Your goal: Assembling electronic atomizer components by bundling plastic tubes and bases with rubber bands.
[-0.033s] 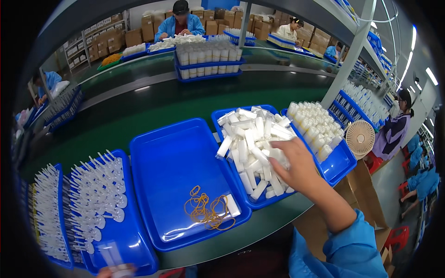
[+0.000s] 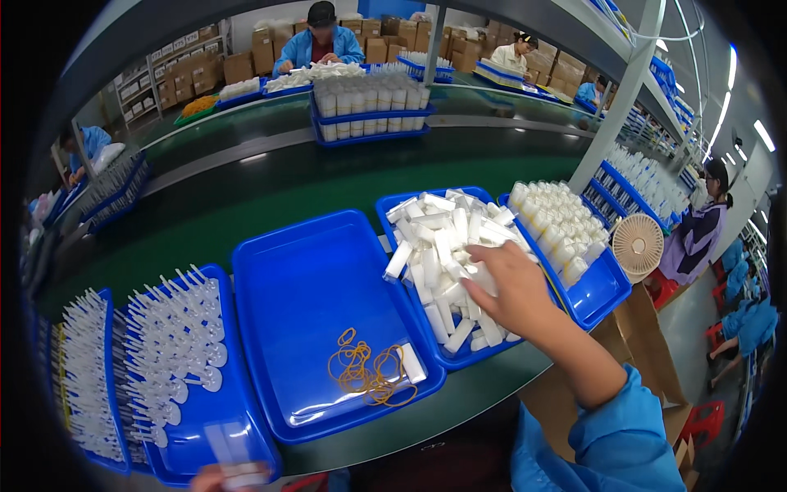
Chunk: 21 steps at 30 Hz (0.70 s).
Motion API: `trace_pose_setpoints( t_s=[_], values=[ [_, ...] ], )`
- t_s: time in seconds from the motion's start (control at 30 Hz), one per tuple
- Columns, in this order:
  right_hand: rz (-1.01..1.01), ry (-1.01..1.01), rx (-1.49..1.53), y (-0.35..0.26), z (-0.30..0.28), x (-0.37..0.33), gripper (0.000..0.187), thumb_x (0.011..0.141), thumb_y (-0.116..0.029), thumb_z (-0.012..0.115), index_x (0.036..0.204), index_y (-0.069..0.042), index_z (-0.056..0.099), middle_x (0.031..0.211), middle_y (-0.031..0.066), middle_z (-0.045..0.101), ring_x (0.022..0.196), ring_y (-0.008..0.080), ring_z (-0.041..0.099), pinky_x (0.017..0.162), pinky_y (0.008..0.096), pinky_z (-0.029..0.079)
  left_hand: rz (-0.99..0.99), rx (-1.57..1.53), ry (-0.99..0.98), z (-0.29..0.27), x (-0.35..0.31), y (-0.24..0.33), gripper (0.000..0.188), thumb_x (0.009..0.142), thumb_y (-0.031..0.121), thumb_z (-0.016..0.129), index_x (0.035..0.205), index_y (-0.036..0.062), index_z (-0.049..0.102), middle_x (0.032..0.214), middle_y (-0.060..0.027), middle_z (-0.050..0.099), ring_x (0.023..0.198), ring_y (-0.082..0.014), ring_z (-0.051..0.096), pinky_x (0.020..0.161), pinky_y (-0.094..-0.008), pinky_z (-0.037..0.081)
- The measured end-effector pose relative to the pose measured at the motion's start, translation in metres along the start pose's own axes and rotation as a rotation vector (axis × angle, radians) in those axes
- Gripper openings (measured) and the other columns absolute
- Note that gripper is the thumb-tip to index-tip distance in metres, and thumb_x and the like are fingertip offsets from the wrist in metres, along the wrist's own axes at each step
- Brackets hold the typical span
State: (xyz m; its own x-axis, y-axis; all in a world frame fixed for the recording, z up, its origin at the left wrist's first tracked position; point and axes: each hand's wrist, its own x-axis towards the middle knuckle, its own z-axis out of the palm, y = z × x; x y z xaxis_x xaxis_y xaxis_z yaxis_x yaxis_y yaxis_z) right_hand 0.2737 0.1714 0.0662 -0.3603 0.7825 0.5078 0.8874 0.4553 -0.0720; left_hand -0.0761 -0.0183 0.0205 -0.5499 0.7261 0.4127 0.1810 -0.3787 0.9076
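My left hand [image 2: 211, 477], partly cut off by the lower edge and smeared by motion, is closed around a clear plastic piece with a whitish end [image 2: 231, 451]; its kind is hard to make out. It hovers over the near end of a blue tray [image 2: 215, 402] holding rows of clear stemmed plastic parts [image 2: 176, 336]. My right hand [image 2: 516, 287] reaches over a heap of small white oblong boxes [image 2: 447, 246] in another blue tray [image 2: 385, 203]. Its thumb and fingers are apart, at the heap's surface, and I see nothing gripped.
Between them lies a blue tray [image 2: 311, 271] with orange rubber bands [image 2: 361, 369] and one white box [image 2: 411, 363]. At right stand a tray of clear-and-white cups [image 2: 557, 221], a beige fan [image 2: 638, 246] and a cardboard box [image 2: 648, 344]. People work beyond the green conveyor belt [image 2: 270, 193].
My left hand has moved right and slightly up with the clear piece. My right hand has shifted a little left and up over the white boxes.
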Motion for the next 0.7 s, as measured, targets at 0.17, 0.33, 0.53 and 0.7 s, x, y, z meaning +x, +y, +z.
trace_pose_setpoints(
  t_s=[0.17, 0.33, 0.53, 0.7],
  values=[
    [0.087, -0.192, -0.191, 0.004, 0.017, 0.015, 0.045, 0.07, -0.018, 0.067, 0.111, -0.009, 0.052, 0.083, 0.0105, 0.058, 0.071, 0.0264, 0.057, 0.061, 0.0364, 0.048, -0.148, -0.25, -0.635, 0.076, -0.015, 0.003, 0.019, 0.081, -0.002, 0.059, 0.097, -0.0005, 0.048, 0.098, -0.0141, 0.051, 0.084, -0.0232, 0.059, 0.078, -0.0326, 0.049],
    [0.264, -0.059, 0.522, -0.036, -0.004, 0.007, 0.04, 0.075, -0.006, 0.064, 0.111, -0.007, 0.049, 0.076, 0.0067, 0.051, 0.058, 0.012, 0.053, 0.05, 0.0252, 0.042, -0.127, -0.325, -0.782, 0.102, -0.021, -0.001, 0.011, 0.079, -0.004, 0.061, 0.089, -0.0001, 0.058, 0.094, -0.0141, 0.056, 0.083, -0.0223, 0.059, 0.076, -0.0309, 0.048],
    [0.66, -0.075, 1.487, -0.078, -0.004, -0.031, 0.045, 0.084, -0.007, 0.058, 0.121, -0.008, 0.034, 0.065, -0.0029, 0.049, 0.051, 0.0028, 0.043, 0.044, 0.0172, 0.033, -0.024, -0.378, -0.86, 0.119, -0.016, -0.001, 0.009, 0.075, -0.002, 0.063, 0.084, 0.0007, 0.065, 0.089, -0.013, 0.063, 0.083, -0.0261, 0.061, 0.076, -0.0334, 0.048],
    [0.661, -0.142, 1.665, -0.091, -0.005, -0.032, 0.048, 0.086, -0.006, 0.055, 0.129, -0.008, 0.035, 0.07, -0.0028, 0.05, 0.062, 0.0018, 0.048, 0.053, 0.0175, 0.038, -0.076, -0.357, -0.869, 0.121, -0.017, -0.004, 0.008, 0.077, -0.001, 0.061, 0.084, 0.0002, 0.065, 0.088, -0.013, 0.064, 0.082, -0.0261, 0.061, 0.075, -0.0327, 0.048]
  ],
)
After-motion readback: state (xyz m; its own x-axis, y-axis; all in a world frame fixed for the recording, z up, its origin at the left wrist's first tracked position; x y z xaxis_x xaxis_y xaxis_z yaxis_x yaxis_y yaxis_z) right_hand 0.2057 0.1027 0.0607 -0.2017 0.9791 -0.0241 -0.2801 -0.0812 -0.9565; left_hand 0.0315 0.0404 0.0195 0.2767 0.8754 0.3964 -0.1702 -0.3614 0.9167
